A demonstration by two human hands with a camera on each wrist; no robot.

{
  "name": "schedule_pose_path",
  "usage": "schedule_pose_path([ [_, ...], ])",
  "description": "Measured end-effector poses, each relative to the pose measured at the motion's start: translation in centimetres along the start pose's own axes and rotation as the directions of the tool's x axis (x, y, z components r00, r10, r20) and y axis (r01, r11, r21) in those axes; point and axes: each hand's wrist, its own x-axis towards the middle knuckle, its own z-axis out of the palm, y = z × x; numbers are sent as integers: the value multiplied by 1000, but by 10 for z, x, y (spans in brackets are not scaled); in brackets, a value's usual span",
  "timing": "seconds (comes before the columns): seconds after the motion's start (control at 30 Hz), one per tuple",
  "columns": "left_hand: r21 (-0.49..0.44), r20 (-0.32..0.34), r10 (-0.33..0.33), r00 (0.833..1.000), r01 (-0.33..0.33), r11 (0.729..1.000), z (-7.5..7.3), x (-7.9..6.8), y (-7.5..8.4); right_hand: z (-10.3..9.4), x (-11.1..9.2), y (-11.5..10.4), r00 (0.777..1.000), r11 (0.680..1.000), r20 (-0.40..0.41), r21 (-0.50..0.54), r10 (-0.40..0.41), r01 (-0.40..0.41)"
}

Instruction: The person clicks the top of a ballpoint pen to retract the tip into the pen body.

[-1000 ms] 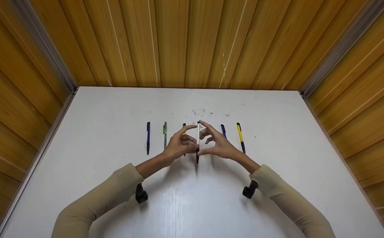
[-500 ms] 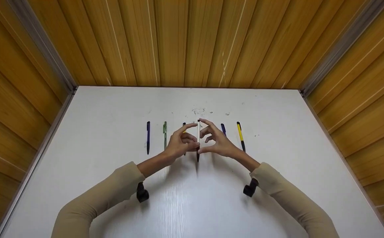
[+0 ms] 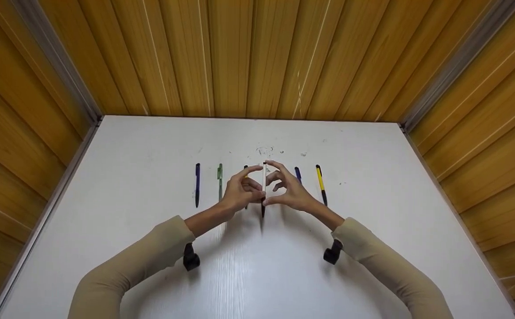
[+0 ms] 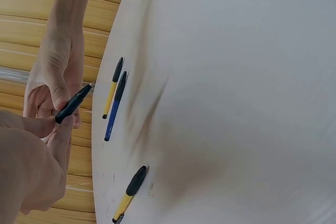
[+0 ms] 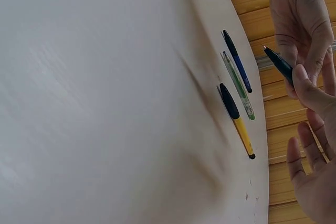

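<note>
A white pen (image 3: 264, 179) with a black grip is held above the table, its tip pointing toward the person. My left hand (image 3: 239, 193) pinches it around the grip, with the index finger bent near the top end. From the other side, my right hand (image 3: 296, 191) has its index fingertip at the top end and its thumb at the grip, the other fingers loosely bent. In the left wrist view the pen's dark grip and tip (image 4: 73, 103) stick out between both thumbs. The right wrist view shows the same dark grip (image 5: 279, 65), the white barrel hidden by the hands.
On the white table (image 3: 151, 146) lie a blue pen (image 3: 197, 186) and a green pen (image 3: 220, 175) at left. A yellow-and-black pen (image 5: 239, 121) is partly behind the left hand. Another blue pen (image 3: 298, 173) and yellow pen (image 3: 321, 182) lie right. Wood-look panels (image 3: 230, 57) surround the table.
</note>
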Motion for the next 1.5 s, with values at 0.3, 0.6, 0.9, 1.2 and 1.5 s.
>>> schedule_pose_path([
  [0.3,47,2,12,1000,-12,999,-7,3,2,3,8,-2,999,1000,40,23,17,-18],
  [0.6,93,4,-8,1000,8,996,-11,10,5,-2,15,0,997,999,69,0,47,-47],
  [0.9,80,5,-35,999,35,996,-10,17,4,-7,18,5,992,996,89,-9,92,-91],
  [1.2,91,24,-51,998,48,995,-11,24,7,-12,21,1,988,992,94,-37,123,-120],
  [1.5,91,33,-48,998,44,995,-11,28,11,-17,25,0,988,991,88,-52,124,-120],
])
